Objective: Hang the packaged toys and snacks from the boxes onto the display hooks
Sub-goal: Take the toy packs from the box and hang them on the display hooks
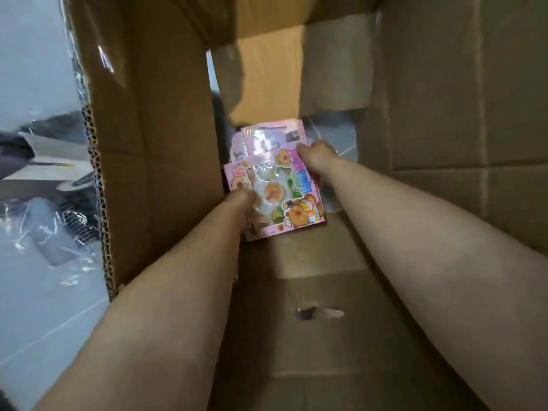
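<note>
Reaching deep into the box [154,149], both arms run down its length to a small stack of pink toy packs [275,185] at the far end, just beside the left wall. Left hand [239,201] grips the stack's near-left edge, thumb side on the blister window, fingers tucked under and out of sight. Right hand [315,154] is curled on the far-right edge, near what looks like the header end. Its fingertips are hidden too, so grip depth can't be read, but both hands look closed on the stack, not flat on it. The stack is fanned: at least three cards, the top one skewed against those beneath. Its long axis runs away from the person, a bit off square to the box. The hands sit on opposite corners of that axis, left nearer the body, right further in. Judgement: the step is pulling the packs out. The exit is back along the arms toward the open mouth, and with the wall that close the lift probably wants to come up and right first. Risk: fanned cards sliding apart under a corner grip. No hooks in view. Clear wrap [50,232] lies on the floor [59,310] outside, left of the box.
</note>
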{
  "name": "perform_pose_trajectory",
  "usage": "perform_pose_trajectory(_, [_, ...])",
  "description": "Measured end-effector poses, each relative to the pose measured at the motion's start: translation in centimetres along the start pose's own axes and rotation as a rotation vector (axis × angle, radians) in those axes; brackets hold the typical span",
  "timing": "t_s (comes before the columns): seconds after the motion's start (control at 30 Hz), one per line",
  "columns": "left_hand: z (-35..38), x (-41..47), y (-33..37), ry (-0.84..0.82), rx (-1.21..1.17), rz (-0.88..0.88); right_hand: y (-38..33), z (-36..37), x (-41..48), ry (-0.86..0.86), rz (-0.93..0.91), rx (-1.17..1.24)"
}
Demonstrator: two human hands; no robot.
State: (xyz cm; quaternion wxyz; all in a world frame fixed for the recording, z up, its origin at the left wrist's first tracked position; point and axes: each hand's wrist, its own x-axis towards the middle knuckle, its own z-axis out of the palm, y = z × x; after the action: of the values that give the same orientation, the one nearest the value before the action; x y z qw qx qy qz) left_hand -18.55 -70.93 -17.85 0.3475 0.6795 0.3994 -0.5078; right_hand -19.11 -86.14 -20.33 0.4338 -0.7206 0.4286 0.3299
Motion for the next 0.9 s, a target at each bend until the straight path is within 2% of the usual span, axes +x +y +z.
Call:
perform_pose_trajectory(0.1, [-0.3, 0.7, -0.6, -0.038, 0.006, -0.012, 0.3, 0.8, 1.1, 0.039, 0.032, 0.055])
perform_pose_trajectory(0.2, [-0.2, 2.0, -0.8, -0.089, 0.081, 0.075, 0.4, 0.5, 1.5, 0.022, 0.083, 0.160])
perform_pose_trajectory(0.3, [-0.4, 1.2, -1.5, -0.066, 0.138, 0.107, 2.5, 0.7, 4.6, -0.063, 0.173, 0.332])
perform_pose_trajectory(0.37, [0.0, -0.4, -1.7, -0.012, 0.151, 0.169, 2.2, 0.0, 3.0, -0.023, 0.210, 0.309])
perform_pose_trajectory(0.47, [0.9, -4.2, -1.1, 0.192, 0.398, 0.320, 2.1, -0.7, -0.2, 0.295, 0.151, -0.023])
perform_pose_trajectory(0.53, [1.5, -7.2, 0.1, 0.282, 0.568, 0.433, 1.7, -0.8, -1.9, 0.439, -0.039, -0.262])
perform_pose_trajectory(0.57, [1.6, -8.3, 0.8, 0.289, 0.639, 0.452, 1.1, -0.8, -2.3, 0.456, -0.180, -0.375])
perform_pose_trajectory(0.67, [0.7, -8.5, 2.5, 0.220, 0.809, 0.308, -2.2, 0.1, -1.7, 0.297, -0.604, -0.671])
perform_pose_trajectory(0.77, [-0.4, -8.1, 3.3, 0.066, 1.111, 0.241, -6.4, 2.5, -1.0, 0.029, -0.944, -1.121])
perform_pose_trajectory(0.8, [-0.7, -7.6, 3.5, 0.051, 1.184, 0.256, -7.0, 3.6, -0.5, -0.061, -0.981, -1.257])
perform_pose_trajectory(0.83, [-1.0, -7.4, 3.7, 0.042, 1.216, 0.276, -7.3, 4.8, 0.4, -0.123, -0.930, -1.332])
perform_pose_trajectory(0.87, [-1.4, -7.0, 3.9, 0.045, 1.239, 0.288, -7.2, 5.9, 1.3, -0.158, -0.799, -1.425])
perform_pose_trajectory(0.9, [-2.0, -6.9, 4.1, 0.078, 1.254, 0.277, -7.1, 7.2, 2.0, -0.222, -0.768, -1.580])
